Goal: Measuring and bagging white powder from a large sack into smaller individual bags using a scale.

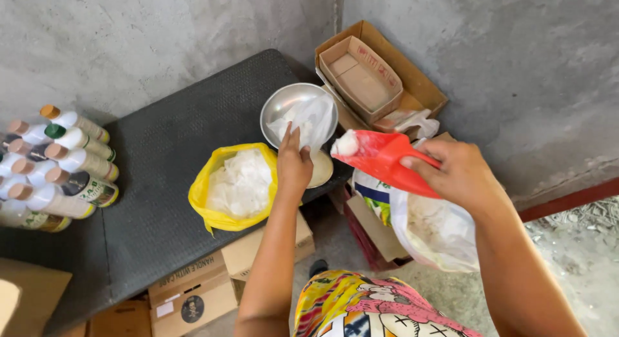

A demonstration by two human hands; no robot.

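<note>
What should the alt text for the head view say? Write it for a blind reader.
The right hand tips a red scoop of white powder toward a clear bag that the left hand holds open in a metal bowl. A yellow bag of powder and bottles sit on a dark table.

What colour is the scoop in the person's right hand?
Red, seen in the head view: the scoop in the right hand.

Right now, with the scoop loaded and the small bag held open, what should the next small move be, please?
Probably tip the red scoop toward the clear bag that the left hand holds over the metal bowl: the right hand holds its white powder just beside the bag's mouth.
</note>
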